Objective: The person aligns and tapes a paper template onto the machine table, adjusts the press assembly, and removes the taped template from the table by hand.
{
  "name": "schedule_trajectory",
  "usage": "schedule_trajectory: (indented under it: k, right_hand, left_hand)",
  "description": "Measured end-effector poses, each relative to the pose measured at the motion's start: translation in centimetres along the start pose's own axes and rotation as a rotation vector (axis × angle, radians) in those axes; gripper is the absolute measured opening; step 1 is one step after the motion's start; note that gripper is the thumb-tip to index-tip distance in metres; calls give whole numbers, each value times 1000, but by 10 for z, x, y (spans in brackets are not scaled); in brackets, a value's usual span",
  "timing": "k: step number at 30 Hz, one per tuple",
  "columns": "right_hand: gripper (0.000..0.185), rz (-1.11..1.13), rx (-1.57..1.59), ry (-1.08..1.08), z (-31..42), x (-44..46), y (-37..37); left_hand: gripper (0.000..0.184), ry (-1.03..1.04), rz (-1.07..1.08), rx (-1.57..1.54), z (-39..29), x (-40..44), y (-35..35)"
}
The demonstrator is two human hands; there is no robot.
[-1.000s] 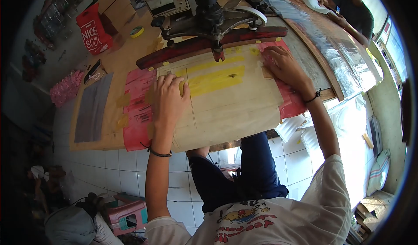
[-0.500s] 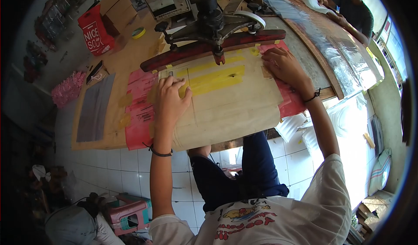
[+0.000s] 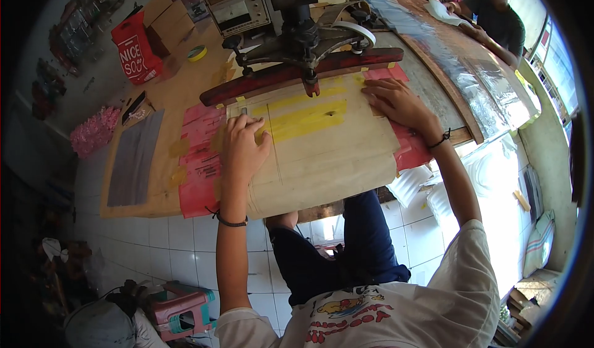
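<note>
**Left hand (image 3: 243,144) and right hand (image 3: 399,103) both down on a big pale sheet (image 3: 334,165)**

So the sheet's laid out right in front of the person, on a wooden surface (image 3: 173,103), with yellow strips (image 3: 309,120) across its far half. Taking the sheet's middle as the clock centre: left hand's at 9 o'clock, fingers slightly bent on the sheet, thumb held out to the side — not pinching anything that I can see. Right hand's at 2, resting over that edge with its fingers stretched out. Can't tell how hard either one presses.

Red strips run along the sides, one (image 3: 197,153) at 9 and another (image 3: 409,147) at 3. At 12 there's a dark red bar (image 3: 260,86) across the far edge — can't tell if it touches. Further out: grey panel (image 3: 135,162) at 9, yellow tape roll (image 3: 197,53) and red bag (image 3: 137,54) at 10, another person (image 3: 498,26) at 2.
</note>
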State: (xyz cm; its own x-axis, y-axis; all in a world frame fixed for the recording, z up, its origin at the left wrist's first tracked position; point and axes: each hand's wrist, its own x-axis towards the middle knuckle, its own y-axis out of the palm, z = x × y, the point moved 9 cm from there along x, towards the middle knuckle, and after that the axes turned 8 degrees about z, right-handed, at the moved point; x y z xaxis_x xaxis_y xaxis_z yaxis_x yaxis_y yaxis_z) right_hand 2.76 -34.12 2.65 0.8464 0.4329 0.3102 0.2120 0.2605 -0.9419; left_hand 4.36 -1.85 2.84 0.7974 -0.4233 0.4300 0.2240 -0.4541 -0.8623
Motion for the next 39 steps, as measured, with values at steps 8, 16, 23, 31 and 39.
schedule_trajectory:
  k: [8, 16, 23, 31, 39]
  right_hand:
    - [44, 47, -22, 98, -6, -3, 4]
    - [47, 44, -19, 102, -6, -3, 4]
    - [49, 66, -79, 63, -5, -2, 9]
    - [50, 69, -16, 106, -7, 0, 7]
    - [49, 52, 19, 93, -8, -1, 6]
  left_hand:
    - [32, -12, 3, 21, 1, 0, 2]
    - [38, -40, 87, 28, 6, -2, 12]
    - [39, -57, 77, 20, 8, -1, 13]
    - [38, -78, 74, 6, 8, -1, 9]
    - [37, -47, 49, 2, 9, 0, 11]
